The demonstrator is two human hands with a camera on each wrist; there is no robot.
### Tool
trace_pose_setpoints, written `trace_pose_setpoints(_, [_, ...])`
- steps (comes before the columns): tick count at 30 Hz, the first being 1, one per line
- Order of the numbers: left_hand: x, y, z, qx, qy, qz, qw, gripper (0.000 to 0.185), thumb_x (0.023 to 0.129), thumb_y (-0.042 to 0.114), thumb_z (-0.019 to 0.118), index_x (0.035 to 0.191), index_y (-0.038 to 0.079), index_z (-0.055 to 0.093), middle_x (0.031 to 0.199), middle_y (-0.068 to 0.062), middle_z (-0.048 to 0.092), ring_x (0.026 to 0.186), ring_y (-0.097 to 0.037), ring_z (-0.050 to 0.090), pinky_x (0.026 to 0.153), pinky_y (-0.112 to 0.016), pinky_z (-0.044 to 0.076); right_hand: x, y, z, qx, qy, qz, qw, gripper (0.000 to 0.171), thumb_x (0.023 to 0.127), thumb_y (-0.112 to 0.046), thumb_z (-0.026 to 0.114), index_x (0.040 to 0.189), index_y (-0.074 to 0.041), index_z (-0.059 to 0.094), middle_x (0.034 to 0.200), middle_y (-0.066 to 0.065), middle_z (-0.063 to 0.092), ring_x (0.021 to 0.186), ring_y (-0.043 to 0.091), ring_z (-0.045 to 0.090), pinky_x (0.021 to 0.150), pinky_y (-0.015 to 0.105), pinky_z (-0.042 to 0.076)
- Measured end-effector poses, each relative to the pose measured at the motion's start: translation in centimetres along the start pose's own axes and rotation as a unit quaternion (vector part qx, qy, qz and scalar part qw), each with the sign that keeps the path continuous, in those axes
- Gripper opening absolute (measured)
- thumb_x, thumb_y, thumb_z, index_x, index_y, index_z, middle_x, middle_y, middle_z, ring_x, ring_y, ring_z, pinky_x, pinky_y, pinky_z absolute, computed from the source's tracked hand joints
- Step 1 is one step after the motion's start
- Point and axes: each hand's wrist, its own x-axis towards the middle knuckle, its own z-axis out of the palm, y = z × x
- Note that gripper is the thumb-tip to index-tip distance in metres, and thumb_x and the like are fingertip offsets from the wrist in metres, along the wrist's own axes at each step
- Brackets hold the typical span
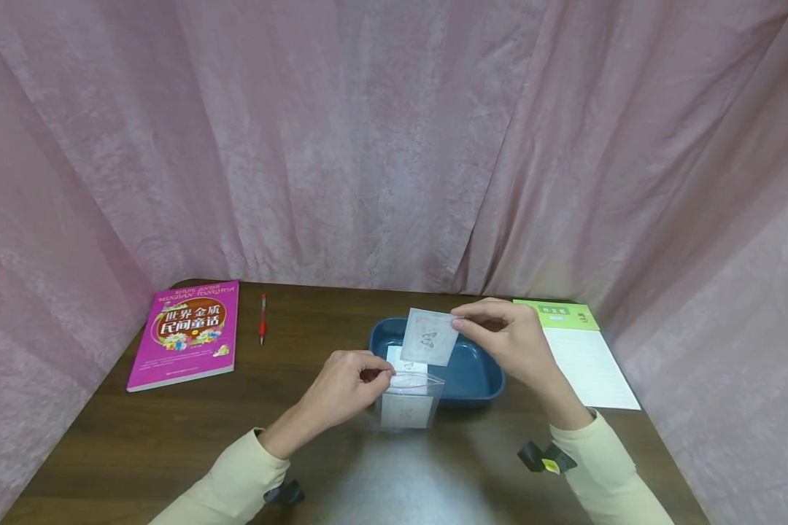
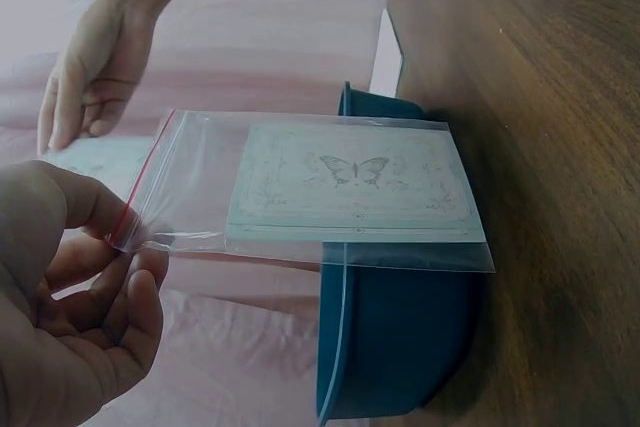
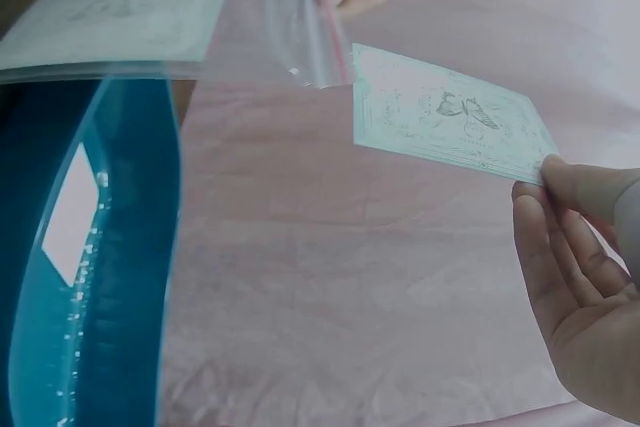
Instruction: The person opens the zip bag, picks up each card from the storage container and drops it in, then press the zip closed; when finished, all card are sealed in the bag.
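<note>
My left hand point(image 1: 349, 380) pinches the top corner of a clear zip-lock bag point(image 2: 205, 182), which hangs in front of the blue tray point(image 1: 473, 372). Inside the bag is a card point(image 2: 355, 177) printed with a butterfly; a red line runs along the bag's mouth. Between thumb and fingers, my right hand point(image 1: 512, 339) holds another butterfly card point(image 1: 428, 337) by its edge. That card is above the tray, close to the bag's mouth. A further white card point(image 3: 72, 217) lies in the tray, partly hidden behind the bag in the head view.
On the left of the brown table point(image 1: 190, 430) lies a magenta book point(image 1: 190, 335), with a red pen point(image 1: 263, 319) beside it. A writing pad point(image 1: 587, 364) with a green top is at the right. Pink curtains point(image 1: 368, 146) hang behind and at both sides.
</note>
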Motion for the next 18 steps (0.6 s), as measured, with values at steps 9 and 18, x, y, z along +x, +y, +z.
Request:
trace_pose_setpoints(9, [0.0,0.0,0.0,-0.003,-0.009,-0.010,0.9999,0.013,0.091,0.011,0.068,0.092,0.011,0.081,0.077,0.007,0.068,0.063,-0.005,0.054,0.053,-0.022,0.048,-0.6,-1.2,-0.2,0.012,0.013,-0.031,0.999,0.014,0.085,-0.012,0.083,0.099,-0.013,0.082,0.092,-0.001,0.076,0.075,0.010,0.065,0.065,0.020,0.054])
trace_pose_setpoints(18, [0.1,0.1,-0.1,-0.008,-0.012,-0.018,0.9997,0.013,0.092,0.012,0.068,0.093,0.012,0.081,0.078,0.007,0.069,0.064,-0.006,0.055,0.054,-0.022,0.049,-1.2,-0.7,0.2,0.024,0.006,-0.038,0.999,0.015,0.086,-0.008,0.082,0.100,-0.012,0.080,0.094,-0.001,0.076,0.074,0.011,0.066,0.065,0.022,0.056])
